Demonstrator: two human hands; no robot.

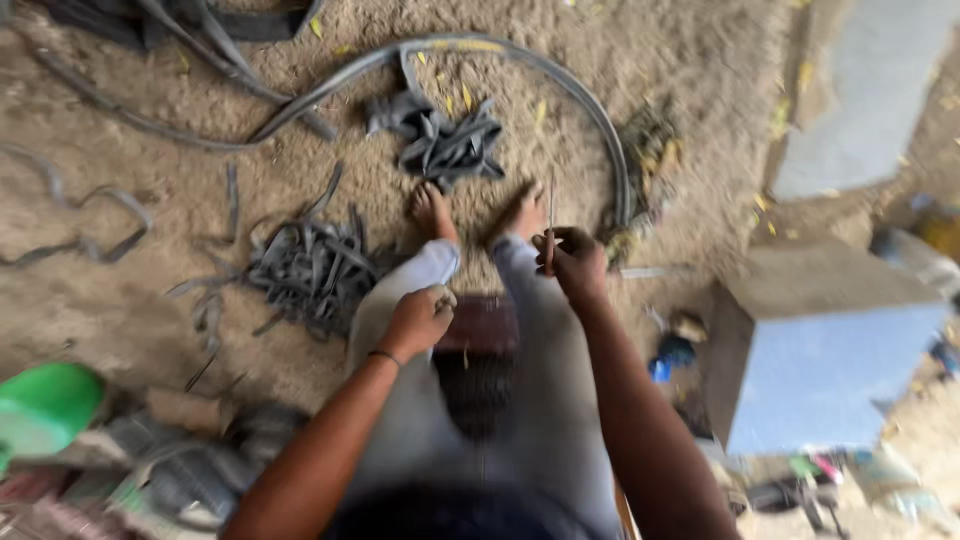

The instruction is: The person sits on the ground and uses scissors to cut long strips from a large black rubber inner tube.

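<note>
Over the lap: both hands are working above the knees, bare feet just beyond on sandy ground.
Left hand (pixel 415 320): curling closed, gripping something too blurred to tell.
Right hand (pixel 572 262): pinching a thin stick (pixel 550 225) upright, low down.
Stick feel: probably light, stiff, snappable; low grip seems safest.
Far ground: cut rubber strips (pixel 310 265) are lying around.

Head view, looking down, image blurred. Right hand (pixel 572 262) closed around thin upright blade-like tool (pixel 550 228) above right knee. Left hand (pixel 418 320) fisted near left knee, dark band at wrist; whether it grips anything cannot be told. Bare feet (pixel 433 210) on sandy ground (pixel 660 60). Dark rubber strips (pixel 308 268) heaped beside left leg; second heap (pixel 445 140) beyond feet, inside curved rubber hoop (pixel 590 110). Blue-grey block (pixel 825 375) at right; green container (pixel 45 405) at left.
</note>
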